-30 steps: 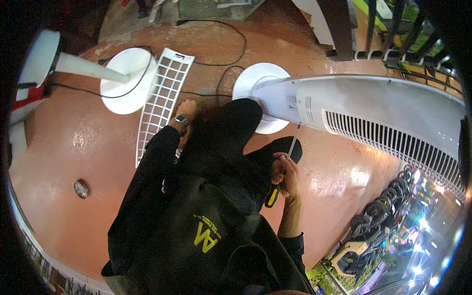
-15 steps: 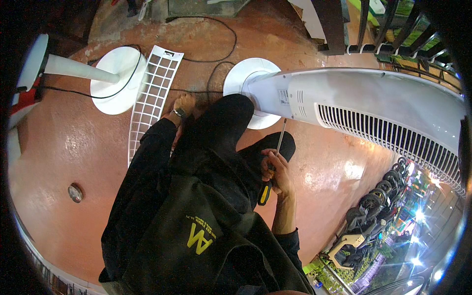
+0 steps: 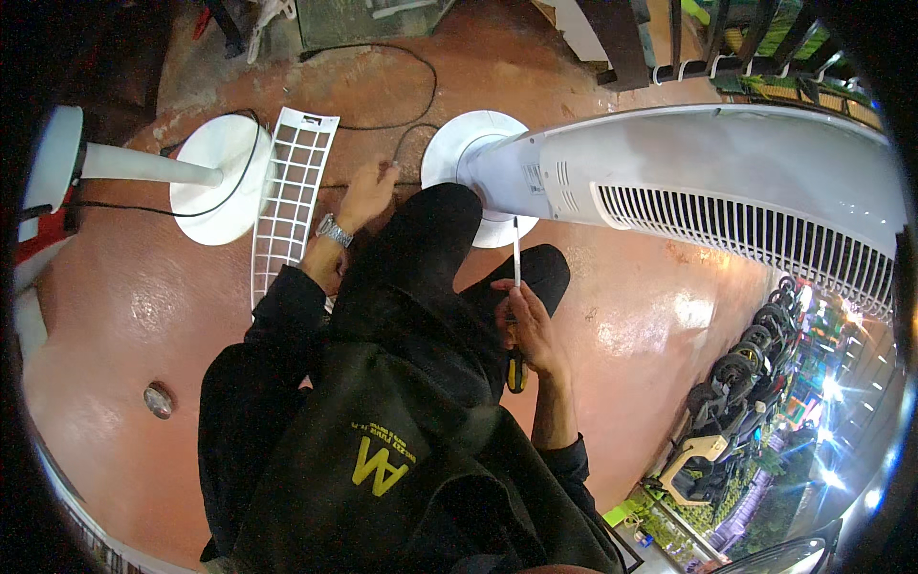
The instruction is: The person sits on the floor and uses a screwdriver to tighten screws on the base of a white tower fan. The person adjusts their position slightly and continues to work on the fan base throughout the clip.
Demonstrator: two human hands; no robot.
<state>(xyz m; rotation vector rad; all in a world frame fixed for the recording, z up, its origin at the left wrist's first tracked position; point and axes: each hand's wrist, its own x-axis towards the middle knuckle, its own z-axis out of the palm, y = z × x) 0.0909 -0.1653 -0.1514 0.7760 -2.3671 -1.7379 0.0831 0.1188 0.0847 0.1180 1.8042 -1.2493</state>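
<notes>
My right hand (image 3: 532, 330) is closed around a screwdriver (image 3: 517, 251) with a black and yellow handle. Its metal shaft points up toward the tower fan (image 3: 564, 182); the tip is apart from the housing. The white fan leans out to the right from its round base (image 3: 442, 158), its slotted grille (image 3: 708, 215) along the lower side. Forward past my left knee reaches my left hand (image 3: 368, 196), a metal watch on the wrist. Its fingertips are pinched together at the black cable (image 3: 405, 136) beside the fan base.
A white grid panel (image 3: 290, 191) lies left of my left arm. Beyond it is a white round stand (image 3: 225, 206) with a tilted post. A small round metal object (image 3: 159, 400) is on the floor at left. Dark railings (image 3: 727, 62) and parked motorcycles (image 3: 736, 383) edge the right side.
My left hand has lifted from low beside my knee and extended forward to the cable. The screwdriver has swung more upright, its tip shifting left.
</notes>
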